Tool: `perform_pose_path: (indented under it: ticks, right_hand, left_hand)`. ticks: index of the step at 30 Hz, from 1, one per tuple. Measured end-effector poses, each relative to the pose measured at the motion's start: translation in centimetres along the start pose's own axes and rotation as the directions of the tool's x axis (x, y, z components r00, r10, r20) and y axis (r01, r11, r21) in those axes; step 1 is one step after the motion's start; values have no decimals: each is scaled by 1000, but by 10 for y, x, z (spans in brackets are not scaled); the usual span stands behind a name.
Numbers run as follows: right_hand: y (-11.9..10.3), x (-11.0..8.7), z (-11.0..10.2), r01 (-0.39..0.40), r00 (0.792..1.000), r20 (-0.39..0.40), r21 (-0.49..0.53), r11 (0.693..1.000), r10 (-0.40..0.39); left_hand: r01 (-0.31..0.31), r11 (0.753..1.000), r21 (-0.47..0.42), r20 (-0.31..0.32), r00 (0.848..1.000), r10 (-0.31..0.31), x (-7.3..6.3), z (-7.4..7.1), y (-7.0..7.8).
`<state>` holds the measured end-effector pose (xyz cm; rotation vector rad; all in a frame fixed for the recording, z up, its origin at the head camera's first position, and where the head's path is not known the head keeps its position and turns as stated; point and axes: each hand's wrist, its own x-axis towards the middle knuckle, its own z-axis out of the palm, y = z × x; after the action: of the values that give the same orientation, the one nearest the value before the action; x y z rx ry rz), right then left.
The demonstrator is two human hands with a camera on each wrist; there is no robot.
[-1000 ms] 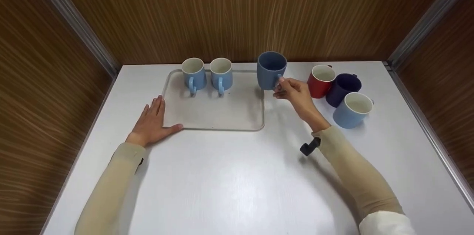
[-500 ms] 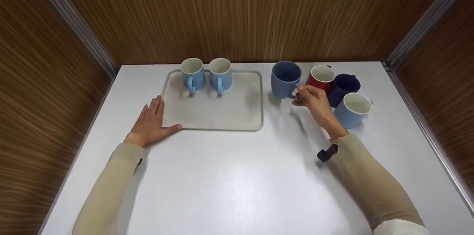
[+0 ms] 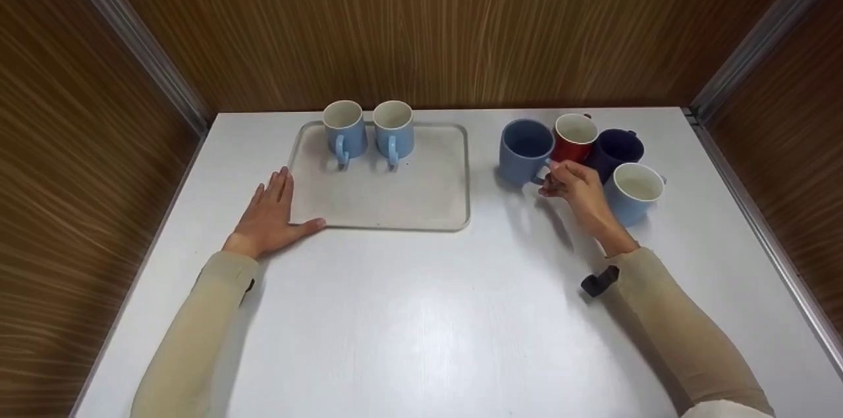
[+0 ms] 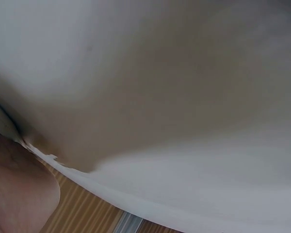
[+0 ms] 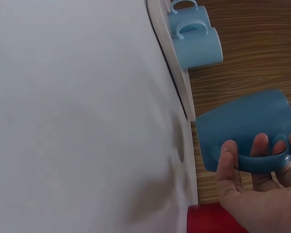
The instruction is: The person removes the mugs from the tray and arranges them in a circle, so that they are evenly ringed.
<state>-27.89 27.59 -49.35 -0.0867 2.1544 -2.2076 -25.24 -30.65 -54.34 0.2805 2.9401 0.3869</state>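
Note:
My right hand [image 3: 579, 197] grips the handle of a slate-blue mug [image 3: 525, 153], fingers curled through it, as the right wrist view shows. This mug [image 5: 247, 126] is upright, close over the table to the right of the tray, beside a red mug [image 3: 571, 149]. My left hand [image 3: 265, 217] lies flat with fingers spread against the left front corner of the grey tray [image 3: 382, 207]. Two light blue mugs stand at the tray's back, a left one [image 3: 354, 140] and a right one [image 3: 403, 141], handles toward me. The left wrist view shows mostly blurred table.
A dark purple mug [image 3: 616, 151] and another light blue mug [image 3: 629, 197] stand behind and beside my right hand, close to the red one. Wood-grain panels [image 3: 421, 23] wall the white table [image 3: 395, 313] at the back and sides.
My right hand has carried the slate-blue mug from over the tray's right back corner rightward, down and toward me, near the red mug. The left hand stays at the tray.

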Motion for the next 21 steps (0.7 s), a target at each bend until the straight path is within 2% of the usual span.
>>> perform_pose_path:
  ticks: [7,14,18,21]
  right_hand:
    - [2,-9,-11,-29,999,-18,3,1000,29]
    - [5,-15,-19,-59,998,-28,-45,997,58]
    - [7,-18,-22,-75,997,-30,9,997,75]
    - [8,-18,-24,-65,997,-33,14,998,65]
  left_hand:
    - [5,1000,10,-6,1000,-5,1,2,0]
    - [-5,1000,12,-9,1000,5,0,2,0]
    - [-9,1000,16,-8,1000,9,0,1,0]
    - [-4,1000,11,-5,1000,5,0,1,-2]
